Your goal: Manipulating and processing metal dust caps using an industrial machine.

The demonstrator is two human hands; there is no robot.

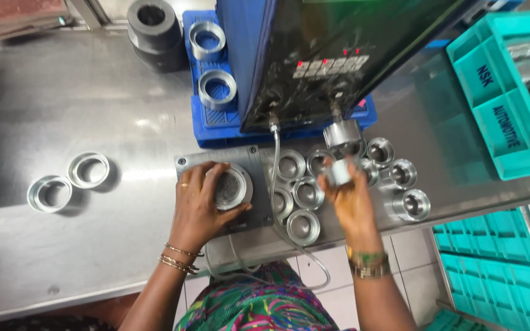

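Steel table point(93, 257), centre frame near its front edge: left hand point(199, 202) spread over a ring part point(231, 187) on the grey fixture plate point(216, 160); right hand point(348, 193) pinching a small metal sleeve point(338, 173) above clustered rings point(302, 193); bare surface lower left.

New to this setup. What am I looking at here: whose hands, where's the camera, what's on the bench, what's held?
One picture, from a camera worn on the person's head, looking down at a steel bench. No robot: both hands are bare. The left hand rests on a round metal part seated on a grey plate. The right hand holds a small metal piece below a dark box with red lights. Metal cups cluster between the hands; two rings lie on the left; teal crates stand right.
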